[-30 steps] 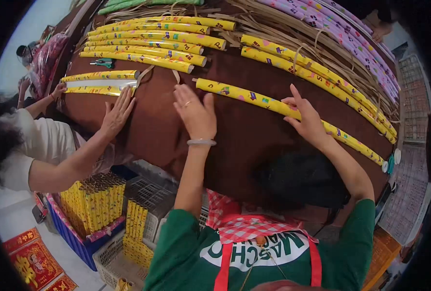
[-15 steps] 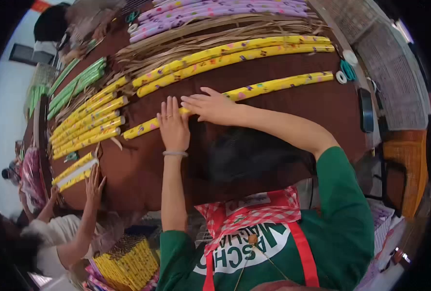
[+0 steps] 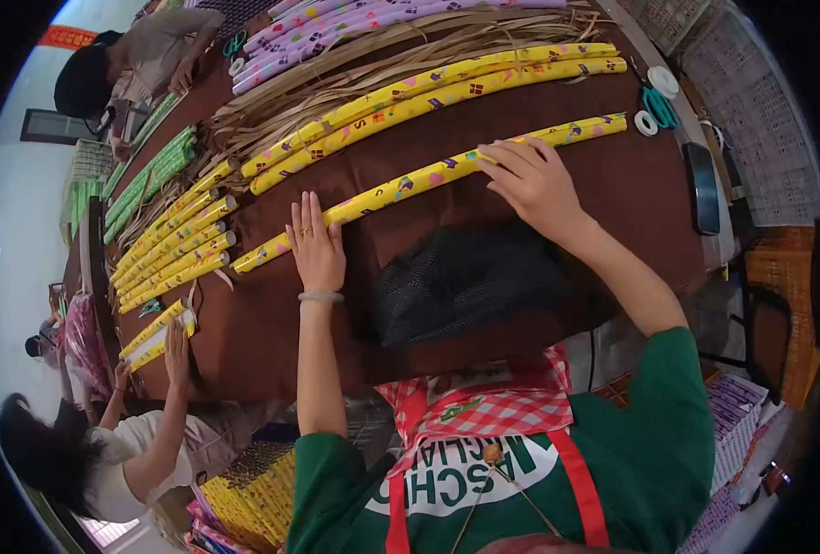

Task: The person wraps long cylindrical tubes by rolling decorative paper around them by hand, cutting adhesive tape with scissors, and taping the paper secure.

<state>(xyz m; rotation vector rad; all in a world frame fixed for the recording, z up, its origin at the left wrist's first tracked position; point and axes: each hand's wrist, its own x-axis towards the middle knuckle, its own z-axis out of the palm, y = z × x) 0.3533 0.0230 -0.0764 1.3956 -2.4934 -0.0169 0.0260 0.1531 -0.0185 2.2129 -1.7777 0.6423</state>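
A long yellow tube of patterned wrapping paper (image 3: 401, 188) lies diagonally across the brown-covered table in front of me. My left hand (image 3: 317, 247) rests flat near its left part, fingers stretched out and the thumb apart. Farther right, my right hand (image 3: 537, 183) lays its extended fingers over the same tube, the wrist bent down from above. Neither hand is wrapped around it. Below the tube sits a black mesh bundle (image 3: 470, 282), close to my right forearm. Two more yellow tubes (image 3: 447, 97) lie just beyond.
Several yellow rolls (image 3: 174, 242) are stacked at left, with green rolls (image 3: 151, 175) behind. Brown dried strips (image 3: 382, 60) and purple rolls (image 3: 327, 42) lie at the far side. Teal scissors (image 3: 659, 108), tape (image 3: 645, 124) and a dark case (image 3: 702, 189) are at right. Co-workers sit at left.
My right hand has slid right along the yellow tube, away from my left hand. The left hand has shifted slightly down and left. More of the black mesh bundle shows.
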